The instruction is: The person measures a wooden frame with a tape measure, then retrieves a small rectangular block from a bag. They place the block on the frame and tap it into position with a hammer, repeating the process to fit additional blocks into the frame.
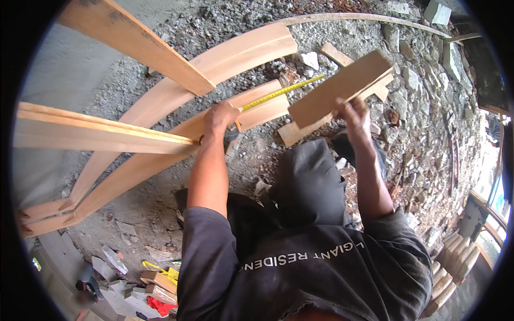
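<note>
My left hand (220, 117) is closed around a tape measure; its yellow blade (281, 92) reaches out to the right, past the end of a curved wooden piece (262, 109). The case is mostly hidden by my fingers. My right hand (353, 113) grips the lower edge of a short, flat wooden block (340, 90), tilted above the ground. The blade's tip ends close to the block's upper left edge. Under the block, a thin wooden strip (292, 134) lies on the rubble.
A second curved timber (241, 53) lies just beyond. Two long boards (144, 48) (107, 131) slant in from the left. Broken stone (409, 77) covers the ground at right. Bundled wooden posts (455, 262) stand lower right; scraps and a yellow item (168, 273) lie lower left.
</note>
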The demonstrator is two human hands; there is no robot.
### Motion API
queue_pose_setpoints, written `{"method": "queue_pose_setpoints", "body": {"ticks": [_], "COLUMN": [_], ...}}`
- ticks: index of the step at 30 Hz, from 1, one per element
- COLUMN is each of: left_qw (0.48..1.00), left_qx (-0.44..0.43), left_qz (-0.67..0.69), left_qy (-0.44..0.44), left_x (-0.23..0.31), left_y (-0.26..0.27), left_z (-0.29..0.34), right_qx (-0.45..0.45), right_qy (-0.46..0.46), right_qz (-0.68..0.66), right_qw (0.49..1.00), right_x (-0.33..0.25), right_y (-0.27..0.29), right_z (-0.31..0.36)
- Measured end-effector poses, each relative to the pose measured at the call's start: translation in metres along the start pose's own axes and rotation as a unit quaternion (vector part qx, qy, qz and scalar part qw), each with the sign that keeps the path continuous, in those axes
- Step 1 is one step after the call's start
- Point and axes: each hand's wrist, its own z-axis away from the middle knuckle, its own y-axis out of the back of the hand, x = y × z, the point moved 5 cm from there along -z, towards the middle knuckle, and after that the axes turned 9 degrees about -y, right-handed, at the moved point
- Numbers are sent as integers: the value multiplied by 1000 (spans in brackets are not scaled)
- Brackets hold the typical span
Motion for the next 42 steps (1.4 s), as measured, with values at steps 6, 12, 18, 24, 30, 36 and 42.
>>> {"method": "queue_pose_setpoints", "body": {"ticks": [6, 12, 18, 24, 30, 36, 42], "left_qw": [1000, 1000, 1000, 999, 998, 997, 996], "left_qx": [-17, -18, -9, -27, -64, -64, -66], "left_qz": [-1, 5, 3, 9, -5, 28, 55], "left_qy": [-4, 9, -9, 15, 8, -24, -32], "left_x": [11, 5, 2, -1, 2, 4, -4], "left_y": [10, 5, 4, 0, 5, 10, 1], "left_z": [5, 0, 0, -3, -6, -9, -11], "right_qx": [-35, -52, -86, -139, -148, -150, -113], "right_qy": [-172, -231, -322, -344, -347, -327, -255], "right_qz": [-114, -146, -191, -145, -130, -136, -81], "right_qw": [978, 960, 923, 917, 917, 923, 957], "right_x": [105, 137, 151, 154, 158, 159, 137], "right_y": [-33, -48, -50, -71, -86, -87, -78], "right_z": [14, 7, 4, -2, -3, -9, -23]}}
